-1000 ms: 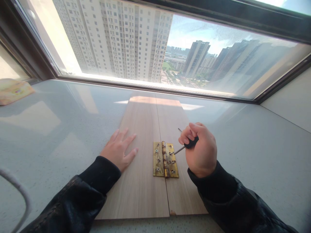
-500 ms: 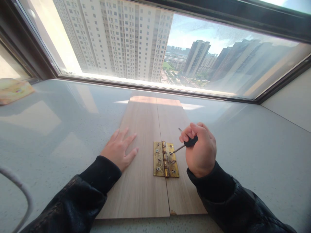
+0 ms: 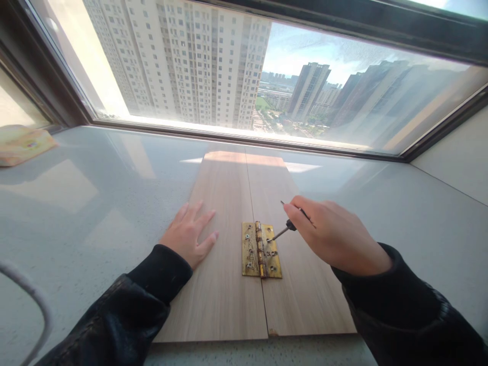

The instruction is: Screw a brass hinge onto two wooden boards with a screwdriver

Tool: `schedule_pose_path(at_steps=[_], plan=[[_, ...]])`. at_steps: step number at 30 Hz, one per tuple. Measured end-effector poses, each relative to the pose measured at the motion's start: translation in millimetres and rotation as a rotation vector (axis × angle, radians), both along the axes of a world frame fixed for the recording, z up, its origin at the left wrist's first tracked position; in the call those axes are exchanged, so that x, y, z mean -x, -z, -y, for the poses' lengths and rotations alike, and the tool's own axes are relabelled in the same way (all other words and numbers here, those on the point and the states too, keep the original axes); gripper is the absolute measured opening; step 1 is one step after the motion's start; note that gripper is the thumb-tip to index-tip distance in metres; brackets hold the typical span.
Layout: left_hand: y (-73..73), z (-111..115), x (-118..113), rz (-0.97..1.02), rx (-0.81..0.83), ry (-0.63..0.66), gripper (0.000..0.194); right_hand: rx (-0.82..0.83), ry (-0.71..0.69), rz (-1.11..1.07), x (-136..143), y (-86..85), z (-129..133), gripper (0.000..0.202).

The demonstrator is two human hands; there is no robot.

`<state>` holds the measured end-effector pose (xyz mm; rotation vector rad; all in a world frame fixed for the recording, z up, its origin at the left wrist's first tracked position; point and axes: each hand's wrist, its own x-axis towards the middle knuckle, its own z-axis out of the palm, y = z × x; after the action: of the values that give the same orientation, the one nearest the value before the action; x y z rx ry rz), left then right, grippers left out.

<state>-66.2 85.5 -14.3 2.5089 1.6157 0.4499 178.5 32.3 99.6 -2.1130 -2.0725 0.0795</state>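
Two pale wooden boards, a left board (image 3: 224,300) and a right board (image 3: 301,305), lie side by side with a thin seam between them. A worn brass hinge (image 3: 261,250) spans the seam, with several screws in its leaves. My right hand (image 3: 337,236) is closed round the dark handle of a screwdriver (image 3: 281,233). The screwdriver's tip meets the hinge's right leaf near an upper hole, its shaft slanting up to the right. A thin metal end sticks out by my index finger. My left hand (image 3: 190,234) lies flat with fingers spread on the left board's edge.
The boards rest on a pale speckled sill (image 3: 427,244). A dark-framed window (image 3: 244,140) stands behind it, with tall buildings outside. An orange-and-cream object (image 3: 25,146) sits at the far left. A grey cable (image 3: 41,305) curves along the lower left.
My right hand has turned on the screwdriver handle, its wrist and forearm swinging out to the right. The screwdriver tip stays at the hinge. My left hand has hardly moved.
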Motion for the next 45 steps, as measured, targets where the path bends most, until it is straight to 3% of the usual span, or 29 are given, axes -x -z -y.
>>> schedule_pose_path(at_steps=[7,12,18,23,29,32,36,39,42,45], plan=[[-0.6,-2,2,-0.007,0.043,0.004,0.053,0.113,-0.224,-0.051,-15,-11.2,5,0.013],[0.0,-2,2,0.004,0.031,0.007,0.053,0.134,-0.301,-0.099,-21,-12.4,5,0.016],[0.2,-2,2,0.005,0.038,0.001,0.054,0.15,-0.112,0.06,-17,-10.6,3,0.031],[-0.2,-2,2,0.002,0.042,0.005,0.054,0.15,-0.208,-0.018,-20,-12.1,6,0.02],[1.0,-3,2,0.013,0.029,0.013,0.052,0.151,-0.13,0.021,-20,-9.9,5,0.029],[0.4,-3,2,0.01,0.027,0.009,0.053,0.146,-0.187,-0.021,-20,-10.2,6,0.021],[-0.8,-3,2,-0.011,0.044,0.009,0.054,0.137,-0.17,-0.003,-19,-10.1,6,0.04],[-0.7,-3,2,-0.015,0.04,0.016,0.053,0.145,-0.095,0.034,-18,-10.2,5,0.032],[0.8,-3,3,-0.002,0.024,0.019,0.053,0.15,-0.149,0.017,-18,-10.9,5,0.02],[2.4,-2,2,0.017,-0.015,0.008,0.051,0.148,-0.167,0.001,-18,-10.9,7,0.037]])
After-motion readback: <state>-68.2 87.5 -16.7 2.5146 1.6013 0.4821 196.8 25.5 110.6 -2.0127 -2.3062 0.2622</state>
